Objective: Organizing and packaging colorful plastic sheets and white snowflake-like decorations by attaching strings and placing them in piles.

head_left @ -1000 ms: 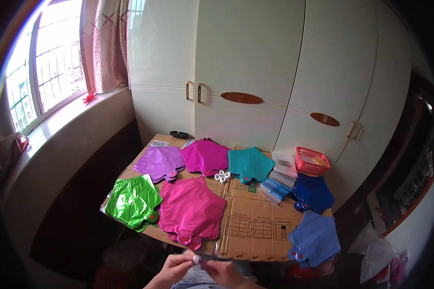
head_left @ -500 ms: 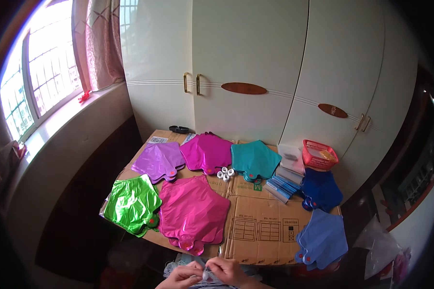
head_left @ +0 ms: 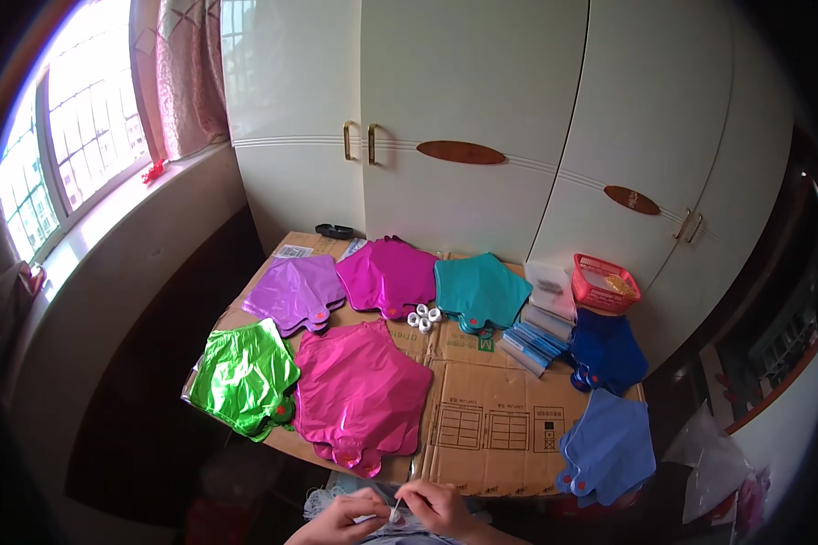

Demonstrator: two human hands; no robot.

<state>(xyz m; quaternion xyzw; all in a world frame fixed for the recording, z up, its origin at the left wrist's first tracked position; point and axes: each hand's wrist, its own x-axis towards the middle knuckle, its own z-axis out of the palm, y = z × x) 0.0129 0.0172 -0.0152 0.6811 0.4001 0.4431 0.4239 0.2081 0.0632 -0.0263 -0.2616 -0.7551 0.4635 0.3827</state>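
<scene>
Low in the view, just off the table's near edge, my left hand [head_left: 344, 518] is closed around a small white roll [head_left: 394, 515]. To its right my right hand [head_left: 438, 509] pinches a white strand [head_left: 398, 500] that runs up from the roll. Loose white string [head_left: 321, 500] lies tangled beside and under the hands. Nearest on the table is a stack of flat hot-pink foil balloons [head_left: 364, 391]. Several small white rolls [head_left: 423, 317] sit clustered further back.
Cardboard [head_left: 491, 391] covers the table. Around it lie flat foil balloons in green [head_left: 245, 372], lilac [head_left: 295, 291], magenta [head_left: 386, 275], teal [head_left: 482, 291], dark blue [head_left: 612, 350] and light blue [head_left: 613, 445]. Blue-and-clear packets [head_left: 534, 345] lie by a red basket [head_left: 600, 295]. A cabinet [head_left: 463, 82] stands behind.
My hands have moved slightly apart, and a short stretch of white strand now shows between them. The whole view has shifted a little.
</scene>
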